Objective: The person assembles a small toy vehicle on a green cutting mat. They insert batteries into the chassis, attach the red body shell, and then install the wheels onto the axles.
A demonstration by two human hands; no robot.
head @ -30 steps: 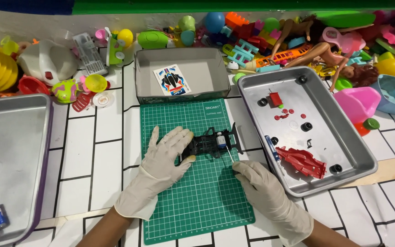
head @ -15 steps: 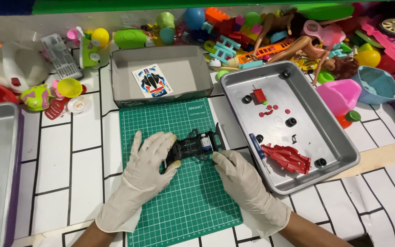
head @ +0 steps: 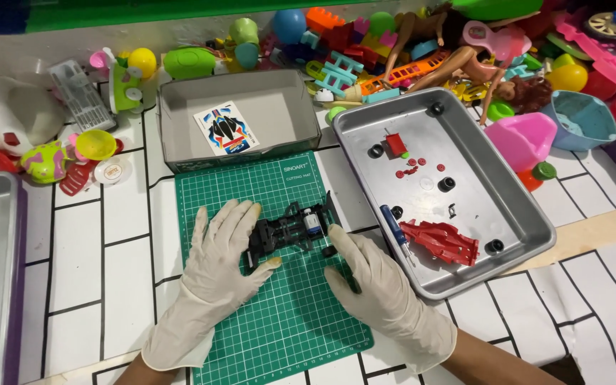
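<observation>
Gloves on both hands, and I'm over the green cutting mat point(head: 279, 285). Black toy car chassis point(head: 290, 229) lies at the mat's centre. My left hand point(head: 219, 249) rests flat with fingers spread, thumb tucked under the chassis's 9 o'clock end. My right hand point(head: 372, 274) lies open at 4 o'clock of it, fingertips touching its edge, gripping nothing. At 3 o'clock, the metal tray point(head: 515, 214) holds the red car body point(head: 442, 241), a blue screwdriver point(head: 396, 232) and small black wheels. At 12 o'clock sits a grey box point(head: 286, 100).

Toy workbench: cutting mat point(head: 279, 299), toy pile point(head: 422, 50).
</observation>
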